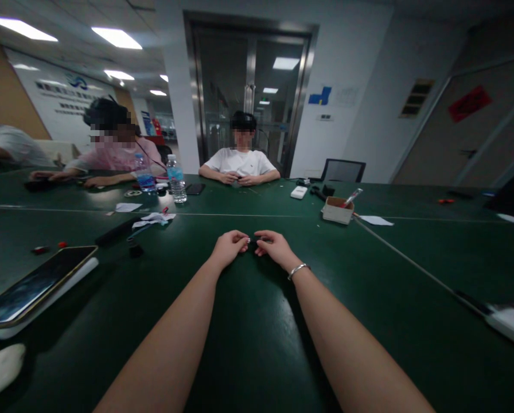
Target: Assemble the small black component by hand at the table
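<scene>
Both my hands are raised a little over the middle of the green table (248, 332), fingertips almost meeting. My left hand (232, 248) is pinched on a tiny silvery piece (249, 241). Opposite it, my right hand (274, 248) curls its fingers round a small dark object (253, 245), too small and dark to name. Whether the two pieces touch cannot be made out. A metal bracelet (299, 271) circles my right wrist.
At left lie a phone (37, 284) on a white stand, paper scraps (154, 219) and a black item (135, 248). Two water bottles (176, 180) stand beyond. A small box (338, 212) and a cable (405, 261) are at right. People sit across the table.
</scene>
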A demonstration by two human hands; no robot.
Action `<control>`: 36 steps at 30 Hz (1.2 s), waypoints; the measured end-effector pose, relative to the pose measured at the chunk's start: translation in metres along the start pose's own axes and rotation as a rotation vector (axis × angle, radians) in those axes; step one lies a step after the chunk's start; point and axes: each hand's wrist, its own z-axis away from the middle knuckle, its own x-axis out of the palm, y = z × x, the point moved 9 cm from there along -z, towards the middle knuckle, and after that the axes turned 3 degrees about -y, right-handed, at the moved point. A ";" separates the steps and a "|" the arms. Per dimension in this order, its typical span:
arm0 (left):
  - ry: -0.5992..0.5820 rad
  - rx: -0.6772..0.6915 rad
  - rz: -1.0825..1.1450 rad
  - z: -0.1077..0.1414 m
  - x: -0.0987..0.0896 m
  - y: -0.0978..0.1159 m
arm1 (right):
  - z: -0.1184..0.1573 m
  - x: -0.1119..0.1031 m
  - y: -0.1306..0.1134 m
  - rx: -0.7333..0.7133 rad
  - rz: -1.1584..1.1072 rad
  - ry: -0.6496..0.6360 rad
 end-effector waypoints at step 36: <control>-0.029 0.020 0.102 0.006 0.003 0.018 | 0.000 -0.008 0.000 -0.026 -0.093 0.065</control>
